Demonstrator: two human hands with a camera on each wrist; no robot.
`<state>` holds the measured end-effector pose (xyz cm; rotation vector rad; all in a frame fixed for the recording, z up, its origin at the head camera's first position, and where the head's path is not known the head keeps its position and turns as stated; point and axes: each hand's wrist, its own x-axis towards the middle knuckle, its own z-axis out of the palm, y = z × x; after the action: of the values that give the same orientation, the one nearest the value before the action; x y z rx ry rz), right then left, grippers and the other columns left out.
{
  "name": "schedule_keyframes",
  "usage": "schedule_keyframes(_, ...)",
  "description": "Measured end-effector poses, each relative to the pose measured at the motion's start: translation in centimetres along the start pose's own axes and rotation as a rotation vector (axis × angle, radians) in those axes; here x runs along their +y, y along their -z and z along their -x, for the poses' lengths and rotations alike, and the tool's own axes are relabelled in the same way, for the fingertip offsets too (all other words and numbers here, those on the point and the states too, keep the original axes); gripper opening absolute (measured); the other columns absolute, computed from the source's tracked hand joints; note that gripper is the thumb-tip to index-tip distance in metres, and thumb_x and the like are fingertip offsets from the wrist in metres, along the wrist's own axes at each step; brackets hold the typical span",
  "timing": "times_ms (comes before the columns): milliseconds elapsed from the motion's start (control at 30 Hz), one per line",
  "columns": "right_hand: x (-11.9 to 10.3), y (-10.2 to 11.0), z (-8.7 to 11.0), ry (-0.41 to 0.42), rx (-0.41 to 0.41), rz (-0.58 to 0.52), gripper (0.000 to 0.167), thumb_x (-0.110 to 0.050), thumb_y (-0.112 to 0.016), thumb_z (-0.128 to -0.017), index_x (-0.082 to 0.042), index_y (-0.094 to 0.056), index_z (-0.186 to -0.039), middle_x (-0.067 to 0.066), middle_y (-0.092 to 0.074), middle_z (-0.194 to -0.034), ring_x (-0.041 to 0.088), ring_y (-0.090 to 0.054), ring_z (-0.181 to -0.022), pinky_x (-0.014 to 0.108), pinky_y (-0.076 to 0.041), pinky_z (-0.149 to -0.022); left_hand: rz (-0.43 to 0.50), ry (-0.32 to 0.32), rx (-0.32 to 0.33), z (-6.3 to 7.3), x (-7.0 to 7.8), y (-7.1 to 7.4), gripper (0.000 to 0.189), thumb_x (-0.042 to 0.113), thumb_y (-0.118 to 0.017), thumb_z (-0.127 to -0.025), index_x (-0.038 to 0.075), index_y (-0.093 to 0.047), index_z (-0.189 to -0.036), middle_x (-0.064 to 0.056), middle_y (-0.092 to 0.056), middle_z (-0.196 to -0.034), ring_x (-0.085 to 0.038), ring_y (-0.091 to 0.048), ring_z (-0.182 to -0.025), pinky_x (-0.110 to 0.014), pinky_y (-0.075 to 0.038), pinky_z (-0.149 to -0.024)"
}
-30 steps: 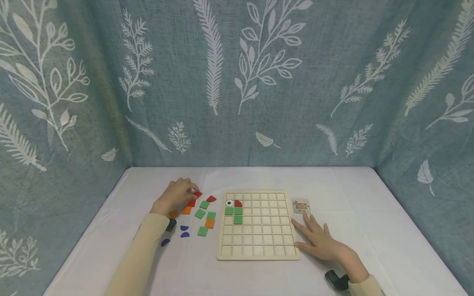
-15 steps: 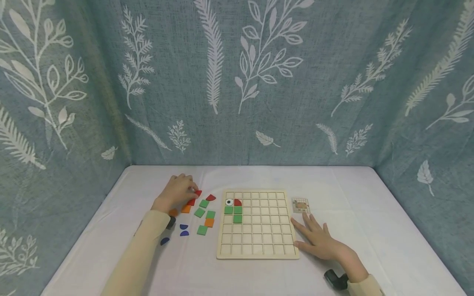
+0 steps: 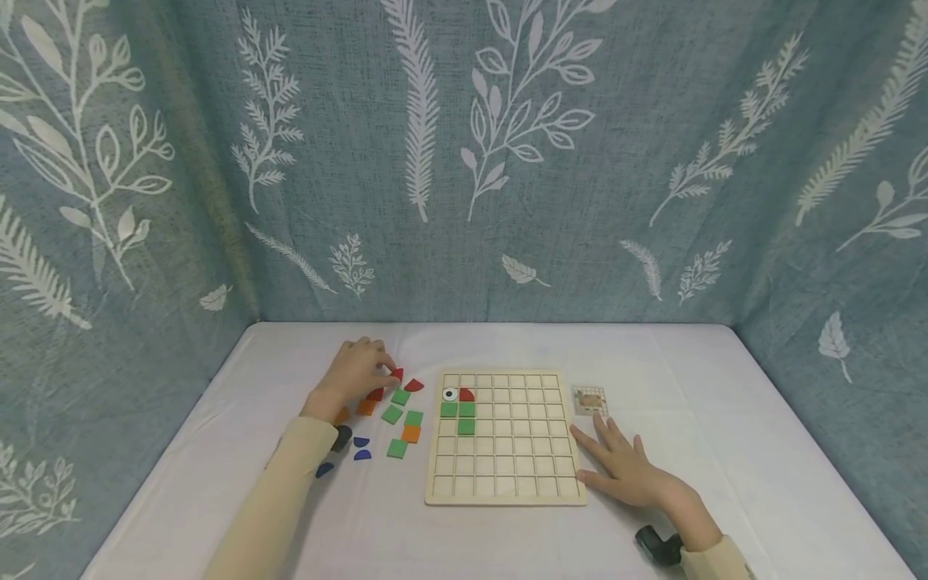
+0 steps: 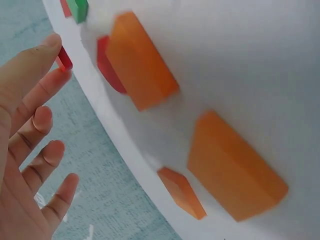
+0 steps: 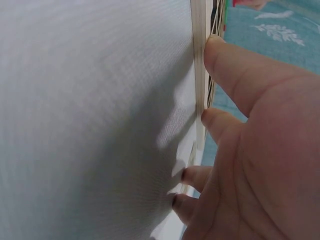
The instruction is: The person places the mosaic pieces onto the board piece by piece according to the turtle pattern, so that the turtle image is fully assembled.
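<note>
Between thumb and index finger my left hand pinches a small red tile, held just above the table at the top of the loose pieces. A red quarter-round tile lies right of those fingertips. Orange tiles lie under and behind the hand, one beside a red piece. My right hand is spread, its thumb and index fingertips touching the right edge of the wooden grid board. In the board's upper left cells sit a white eye tile, a red quarter-round and several green squares.
Green squares and an orange square lie left of the board. Dark blue half-rounds are nearer the left forearm. A small picture card lies beyond the right fingertips. A leaf-patterned curtain hangs behind the table.
My left hand has shifted slightly right and up with the red tile pinched in its fingers, away from the other red piece. The right hand has stayed on the board's edge.
</note>
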<state>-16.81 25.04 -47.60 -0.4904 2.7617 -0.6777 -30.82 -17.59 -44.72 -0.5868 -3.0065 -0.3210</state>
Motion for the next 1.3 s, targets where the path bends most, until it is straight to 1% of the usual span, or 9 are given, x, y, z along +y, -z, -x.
schedule_keyframes(133, -0.1, 0.1, 0.0, -0.007, 0.001, 0.0, 0.067, -0.046, -0.051, -0.09, -0.017, -0.029, -0.146, 0.027, -0.006, -0.151, 0.048, 0.001, -0.137, 0.072, 0.006, -0.097, 0.002, -0.028, 0.029, 0.2, 0.7, -0.1, 0.025, 0.038, -0.076, -0.074, 0.016, -0.075, -0.087, 0.002, -0.059, -0.081, -0.019, -0.048, -0.083, -0.043, -0.036, -0.081)
schedule_keyframes(333, -0.2, 0.0, 0.0, -0.013, -0.003, -0.002, 0.067, -0.046, -0.051, -0.089, -0.018, -0.029, -0.146, 0.026, -0.006, -0.151, 0.048, 0.002, -0.137, 0.071, 0.006, -0.097, -0.001, -0.046, 0.064, 0.8, 1.8, -0.3, 0.025, 0.037, -0.076, -0.074, 0.016, -0.075, -0.086, 0.002, -0.058, -0.08, -0.018, -0.046, -0.078, -0.045, -0.037, -0.083)
schedule_keyframes(533, -0.2, 0.1, 0.0, -0.011, -0.004, -0.001, 0.067, -0.047, -0.051, -0.089, -0.018, -0.028, -0.146, 0.026, -0.006, -0.151, 0.048, 0.002, -0.137, 0.071, 0.006, -0.097, 0.004, -0.066, 0.06, 1.2, 2.8, -0.1, 0.026, 0.037, -0.077, -0.073, 0.016, -0.075, -0.088, 0.002, -0.057, -0.08, -0.016, -0.045, -0.077, -0.044, -0.037, -0.081)
schedule_keyframes(667, -0.2, 0.1, 0.1, -0.008, -0.001, 0.001, 0.067, -0.047, -0.051, -0.089, -0.018, -0.029, -0.146, 0.027, -0.007, -0.151, 0.048, 0.001, -0.137, 0.072, 0.005, -0.097, 0.01, -0.061, 0.047, 1.4, 3.4, -0.1, 0.026, 0.037, -0.076, -0.074, 0.016, -0.075, -0.089, 0.002, -0.058, -0.081, -0.016, -0.047, -0.079, -0.043, -0.037, -0.081)
schedule_keyframes(800, -0.2, 0.0, 0.1, -0.007, 0.001, 0.002, 0.067, -0.047, -0.051, -0.089, -0.018, -0.029, -0.146, 0.027, -0.007, -0.151, 0.048, 0.001, -0.137, 0.072, 0.005, -0.097, 0.022, -0.06, 0.04, 1.6, 4.1, -0.1, 0.025, 0.036, -0.076, -0.074, 0.015, -0.075, -0.088, 0.002, -0.057, -0.079, -0.016, -0.046, -0.077, -0.041, -0.036, -0.08)
schedule_keyframes(900, -0.2, 0.1, 0.1, -0.009, 0.001, 0.0, 0.067, -0.047, -0.051, -0.089, -0.018, -0.029, -0.146, 0.027, -0.007, -0.151, 0.048, 0.001, -0.137, 0.072, 0.006, -0.097, 0.015, -0.082, 0.042, 1.7, 4.6, -0.1, 0.025, 0.036, -0.076, -0.074, 0.015, -0.075, -0.088, 0.002, -0.056, -0.077, -0.015, -0.044, -0.075, -0.041, -0.036, -0.078)
schedule_keyframes(1067, -0.1, 0.1, 0.1, -0.008, 0.001, -0.001, 0.067, -0.047, -0.051, -0.089, -0.018, -0.029, -0.146, 0.027, -0.008, -0.151, 0.048, 0.001, -0.137, 0.072, 0.005, -0.097, -0.007, -0.129, 0.06, 1.8, 5.4, -0.3, 0.025, 0.038, -0.076, -0.073, 0.017, -0.075, -0.087, 0.003, -0.054, -0.076, -0.014, -0.042, -0.074, -0.041, -0.037, -0.078)
schedule_keyframes(1300, 0.1, -0.2, 0.0, -0.004, 0.009, 0.02, 0.067, -0.048, -0.05, -0.089, -0.018, -0.028, -0.146, 0.026, -0.009, -0.151, 0.047, -0.001, -0.138, 0.072, 0.004, -0.098, 0.043, -0.159, 0.059, 1.5, 6.6, -0.7, 0.021, 0.038, -0.075, -0.074, 0.02, -0.075, -0.085, 0.004, -0.05, -0.07, -0.012, -0.037, -0.069, -0.038, -0.033, -0.074)
